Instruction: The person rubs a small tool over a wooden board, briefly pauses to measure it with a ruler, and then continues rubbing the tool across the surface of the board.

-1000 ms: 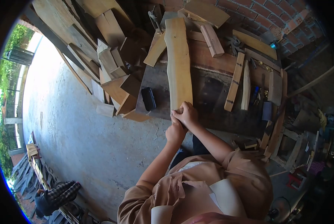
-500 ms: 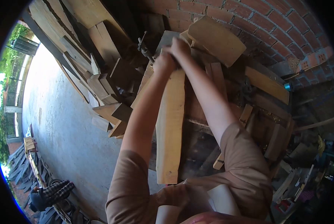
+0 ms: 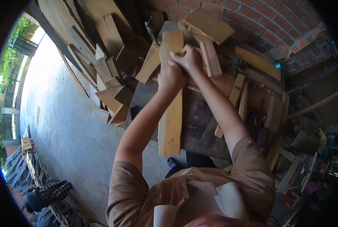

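Observation:
A long pale wooden plank (image 3: 171, 121) lies lengthwise on a dark workbench (image 3: 201, 132), its near end sticking out over the bench edge. Both my hands sit close together on the plank's far half. My left hand (image 3: 171, 78) is clenched and pressed down on the board. Just beyond it, my right hand (image 3: 186, 58) is also closed. They seem to grip a small tool between them, but the fingers hide it. Both arms are stretched forward over the plank.
Wood offcuts (image 3: 108, 72) are piled left of the bench, and more boards (image 3: 208, 24) lean on the brick wall (image 3: 267, 19). Slats (image 3: 235, 92) and small tools lie on the bench's right side. On the concrete floor (image 3: 63, 128), another person (image 3: 48, 193) crouches at lower left.
My hands went from the plank's near end out to its far end, then came partway back along the board. The view tilted with the reach.

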`<state>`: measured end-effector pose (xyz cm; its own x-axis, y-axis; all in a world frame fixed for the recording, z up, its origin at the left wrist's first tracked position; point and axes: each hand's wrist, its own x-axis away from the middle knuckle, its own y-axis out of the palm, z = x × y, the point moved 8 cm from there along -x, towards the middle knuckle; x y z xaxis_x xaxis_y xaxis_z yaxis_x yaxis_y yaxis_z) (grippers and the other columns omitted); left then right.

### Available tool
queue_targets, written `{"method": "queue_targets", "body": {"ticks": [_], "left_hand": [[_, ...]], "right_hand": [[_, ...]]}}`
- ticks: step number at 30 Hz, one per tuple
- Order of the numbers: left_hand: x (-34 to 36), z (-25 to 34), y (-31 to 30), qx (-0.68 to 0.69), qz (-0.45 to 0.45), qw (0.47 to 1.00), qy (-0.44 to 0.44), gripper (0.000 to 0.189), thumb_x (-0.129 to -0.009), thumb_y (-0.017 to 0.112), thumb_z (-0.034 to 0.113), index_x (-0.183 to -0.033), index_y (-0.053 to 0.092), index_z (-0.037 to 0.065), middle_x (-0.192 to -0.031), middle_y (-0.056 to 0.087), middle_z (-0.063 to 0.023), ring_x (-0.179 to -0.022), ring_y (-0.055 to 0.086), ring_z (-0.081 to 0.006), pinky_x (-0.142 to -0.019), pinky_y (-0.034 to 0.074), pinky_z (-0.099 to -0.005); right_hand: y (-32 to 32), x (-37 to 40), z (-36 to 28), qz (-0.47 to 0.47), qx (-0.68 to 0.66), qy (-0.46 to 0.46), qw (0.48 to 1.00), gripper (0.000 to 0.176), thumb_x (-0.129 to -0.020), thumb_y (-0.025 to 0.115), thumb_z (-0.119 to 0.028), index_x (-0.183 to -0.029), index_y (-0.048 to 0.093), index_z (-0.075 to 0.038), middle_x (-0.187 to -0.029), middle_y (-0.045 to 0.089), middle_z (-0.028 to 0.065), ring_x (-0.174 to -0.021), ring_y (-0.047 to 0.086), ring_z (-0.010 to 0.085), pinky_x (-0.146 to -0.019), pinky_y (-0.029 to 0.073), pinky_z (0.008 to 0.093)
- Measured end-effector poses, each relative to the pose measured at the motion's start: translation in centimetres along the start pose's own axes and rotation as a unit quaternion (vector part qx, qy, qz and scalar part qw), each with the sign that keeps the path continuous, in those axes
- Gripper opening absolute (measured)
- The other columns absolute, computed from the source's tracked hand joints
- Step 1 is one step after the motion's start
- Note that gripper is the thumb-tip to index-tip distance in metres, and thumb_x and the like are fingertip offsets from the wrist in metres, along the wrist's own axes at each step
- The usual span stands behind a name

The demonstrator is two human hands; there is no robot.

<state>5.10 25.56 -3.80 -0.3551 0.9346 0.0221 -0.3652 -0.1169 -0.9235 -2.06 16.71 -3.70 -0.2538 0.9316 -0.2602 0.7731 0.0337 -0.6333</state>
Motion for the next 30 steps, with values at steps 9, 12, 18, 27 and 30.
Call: {"method": "queue_targets", "body": {"ticks": [9, 12, 18, 27, 30], "left_hand": [[27.0, -6.9, 6.7, 0.049, -0.114, 0.990, -0.065, 0.084, -0.064, 0.062, 0.044, -0.123, 0.027, -0.005, -0.058, 0.058, -0.0169, -0.054, 0.059, -0.0328, -0.050, 0.048, -0.0417], [30.9, -8.1, 8.5, 0.038, -0.113, 0.990, -0.071, 0.090, -0.064, 0.062, 0.046, -0.127, 0.022, -0.005, -0.052, 0.056, -0.0141, -0.046, 0.057, -0.0298, -0.043, 0.046, -0.0393], [29.0, -7.9, 10.0, 0.004, -0.116, 0.991, -0.072, 0.093, -0.062, 0.062, 0.048, -0.125, 0.024, -0.009, -0.052, 0.057, -0.0124, -0.044, 0.057, -0.0252, -0.040, 0.045, -0.0354], [8.6, -4.5, 9.3, -0.048, -0.116, 0.990, -0.064, 0.093, -0.061, 0.064, 0.046, -0.122, 0.025, -0.013, -0.053, 0.057, -0.0121, -0.046, 0.058, -0.0243, -0.042, 0.046, -0.0343], [-1.3, -3.4, 8.4, -0.025, -0.061, 0.997, -0.049, 0.094, -0.062, 0.066, 0.043, -0.124, 0.021, -0.012, -0.060, 0.059, -0.0149, -0.051, 0.059, -0.0273, -0.047, 0.047, -0.0367]], "right_hand": [[2.1, 29.2, 0.3, -0.085, -0.005, 0.094, 0.992, 0.041, -0.061, 0.071, -0.035, -0.062, 0.043, -0.005, -0.065, 0.049, 0.0113, -0.058, 0.052, 0.0299, -0.051, 0.042, 0.0390], [2.7, 33.5, 0.6, -0.094, -0.034, 0.080, 0.992, 0.040, -0.062, 0.071, -0.034, -0.065, 0.044, -0.005, -0.069, 0.050, 0.0107, -0.059, 0.052, 0.0295, -0.052, 0.042, 0.0386], [3.6, 31.7, 2.0, -0.102, -0.044, 0.056, 0.992, 0.040, -0.062, 0.071, -0.034, -0.067, 0.044, -0.004, -0.069, 0.049, 0.0107, -0.057, 0.052, 0.0297, -0.051, 0.043, 0.0385], [5.8, 11.7, 5.1, -0.045, -0.001, -0.026, 0.999, 0.039, -0.062, 0.070, -0.035, -0.070, 0.045, -0.005, -0.066, 0.050, 0.0122, -0.055, 0.053, 0.0303, -0.048, 0.044, 0.0394], [7.4, 1.7, 6.0, 0.007, 0.067, -0.078, 0.995, 0.040, -0.063, 0.066, -0.039, -0.072, 0.048, -0.005, -0.068, 0.053, 0.0146, -0.057, 0.055, 0.0323, -0.049, 0.046, 0.0406]]}}
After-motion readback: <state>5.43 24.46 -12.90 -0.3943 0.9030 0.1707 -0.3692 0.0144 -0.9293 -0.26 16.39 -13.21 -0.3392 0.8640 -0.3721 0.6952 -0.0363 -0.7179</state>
